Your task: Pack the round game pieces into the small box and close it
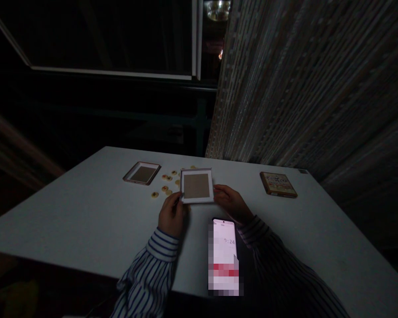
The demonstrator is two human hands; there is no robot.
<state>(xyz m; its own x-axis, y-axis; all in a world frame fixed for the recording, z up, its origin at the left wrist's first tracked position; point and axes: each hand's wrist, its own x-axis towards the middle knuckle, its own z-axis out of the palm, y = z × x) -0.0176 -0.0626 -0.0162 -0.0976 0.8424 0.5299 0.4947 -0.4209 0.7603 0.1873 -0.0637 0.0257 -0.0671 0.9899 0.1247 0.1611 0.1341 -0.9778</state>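
In the head view, a shallow square cardboard box half [197, 186] with white borders and a grey-brown inside faces me, raised a little over the white table. My left hand [171, 214] is closed on its lower left corner. Fingers of my right hand [232, 203] grip its right edge. Several round pale game pieces [165, 188], some with dark or reddish marks, lie scattered just left of the box half and partly behind it. Another shallow box half [142, 172], brown-rimmed, rests open side up farther left.
A white table [96, 212] spans the view. At its right lies a closed printed box [278, 184]. A lit phone [223, 256], partly pixelated, is close to me below my hands. A string curtain [268, 88] hangs behind the table's right side. The room is dark.
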